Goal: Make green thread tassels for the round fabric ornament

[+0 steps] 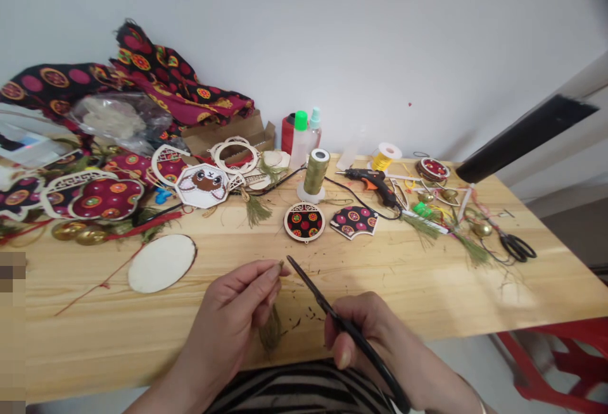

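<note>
By the near edge of the pale, wood-grained worktop (85, 351), the tassel (270, 332) is olive green and the tool (375, 357) black; toward the far edge, the wound thread (316, 175) is olive too, and the cloth (203, 93) shows orange medallions on black and maroon.

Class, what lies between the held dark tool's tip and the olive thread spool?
A round, wood-framed fabric ornament lies between tool and spool in the head view.

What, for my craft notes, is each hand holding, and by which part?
Left hand: a green tassel, pinched near its top. Right hand: a long black tool, around its middle.
</note>
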### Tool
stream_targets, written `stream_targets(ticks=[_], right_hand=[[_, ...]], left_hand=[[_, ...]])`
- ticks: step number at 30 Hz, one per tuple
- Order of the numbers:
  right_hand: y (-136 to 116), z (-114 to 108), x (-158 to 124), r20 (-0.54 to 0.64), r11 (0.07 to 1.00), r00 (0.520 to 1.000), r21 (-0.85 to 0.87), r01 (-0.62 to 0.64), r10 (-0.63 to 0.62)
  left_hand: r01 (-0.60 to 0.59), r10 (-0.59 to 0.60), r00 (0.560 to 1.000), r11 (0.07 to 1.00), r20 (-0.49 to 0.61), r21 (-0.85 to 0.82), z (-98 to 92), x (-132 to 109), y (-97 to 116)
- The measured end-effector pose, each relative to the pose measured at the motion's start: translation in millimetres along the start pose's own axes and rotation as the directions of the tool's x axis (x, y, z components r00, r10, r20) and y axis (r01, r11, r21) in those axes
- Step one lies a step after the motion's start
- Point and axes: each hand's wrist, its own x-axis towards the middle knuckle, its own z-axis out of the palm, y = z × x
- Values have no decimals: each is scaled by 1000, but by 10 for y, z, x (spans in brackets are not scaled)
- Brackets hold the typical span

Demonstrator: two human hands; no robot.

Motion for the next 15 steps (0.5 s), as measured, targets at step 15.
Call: stream_targets(ticks=[15], right_hand=[[155, -10, 10, 222, 975, 965, 201, 93, -138]], left_hand=[[83, -71, 987, 993, 145, -83, 159, 30, 33]])
